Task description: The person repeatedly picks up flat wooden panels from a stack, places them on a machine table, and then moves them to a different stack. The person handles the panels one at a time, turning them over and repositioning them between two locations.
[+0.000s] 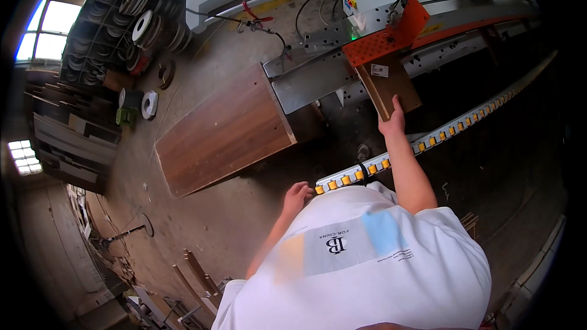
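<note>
My right hand [392, 121] grips the near end of a brown wooden panel [391, 88], its thumb on the upper face. The panel bears a white label [380, 71], and its far end is under a perforated orange guard [391, 38] on the machine. My left hand [298, 195] is low in front of me, beside the near end of a roller rail [391, 164] with yellow rollers. Its fingers are loosely bent and apart, with nothing visible in them. Whether they touch the rail is hard to see.
A metal plate [315, 82] juts from the machine beside a reddish-brown wooden top [226, 131]. The rail runs from my waist to the far right. Racks of edge-band rolls [131, 0] stand far left. Wooden strips [199, 275] lie at lower left.
</note>
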A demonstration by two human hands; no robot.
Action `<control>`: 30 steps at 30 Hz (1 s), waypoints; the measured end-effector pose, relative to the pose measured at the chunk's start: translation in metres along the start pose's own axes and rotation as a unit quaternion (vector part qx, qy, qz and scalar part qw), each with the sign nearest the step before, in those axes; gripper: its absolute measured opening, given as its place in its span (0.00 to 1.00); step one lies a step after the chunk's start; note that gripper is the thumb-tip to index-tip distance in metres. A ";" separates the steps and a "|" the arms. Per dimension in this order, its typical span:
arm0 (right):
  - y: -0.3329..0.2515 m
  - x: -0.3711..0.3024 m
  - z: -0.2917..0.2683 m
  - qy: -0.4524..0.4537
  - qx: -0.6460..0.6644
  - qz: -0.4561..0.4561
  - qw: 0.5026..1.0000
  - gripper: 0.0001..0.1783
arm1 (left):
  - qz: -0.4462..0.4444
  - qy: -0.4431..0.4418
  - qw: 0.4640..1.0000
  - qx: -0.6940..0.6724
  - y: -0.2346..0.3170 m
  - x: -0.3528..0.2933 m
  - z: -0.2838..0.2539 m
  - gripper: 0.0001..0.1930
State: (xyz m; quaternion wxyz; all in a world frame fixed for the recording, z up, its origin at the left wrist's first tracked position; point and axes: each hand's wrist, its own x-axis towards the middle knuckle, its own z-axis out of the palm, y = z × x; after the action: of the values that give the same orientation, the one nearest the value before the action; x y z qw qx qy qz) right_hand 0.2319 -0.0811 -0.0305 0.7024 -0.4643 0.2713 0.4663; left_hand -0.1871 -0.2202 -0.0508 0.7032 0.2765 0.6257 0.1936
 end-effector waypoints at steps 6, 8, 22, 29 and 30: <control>-0.020 0.018 -0.007 -0.025 0.013 -0.015 1.000 0.33 | 0.030 0.037 0.993 0.106 0.014 -0.009 0.029 0.19; -0.025 0.025 -0.008 -0.030 0.013 -0.016 0.999 0.33 | 0.032 0.046 0.992 0.110 0.011 -0.012 0.031 0.17; -0.141 0.086 -0.035 -0.064 0.088 -0.111 0.988 0.27 | 0.136 -0.024 0.982 0.132 0.064 -0.028 0.061 0.14; -0.095 -0.085 -0.133 -0.083 -0.194 -0.346 0.914 0.18 | 0.162 -0.226 0.902 0.332 0.085 0.001 0.096 0.11; -0.079 -0.106 -0.169 -0.116 -0.172 -0.334 0.919 0.17 | 0.172 -0.281 0.881 0.338 0.085 0.010 0.098 0.10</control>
State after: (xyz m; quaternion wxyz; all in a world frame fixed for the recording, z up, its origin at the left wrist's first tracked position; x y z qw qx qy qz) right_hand 0.2677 -0.2876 0.0161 0.7530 -0.5846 -0.0671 0.2944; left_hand -0.0827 -0.1628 0.0014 0.6687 0.6438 0.3719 0.0024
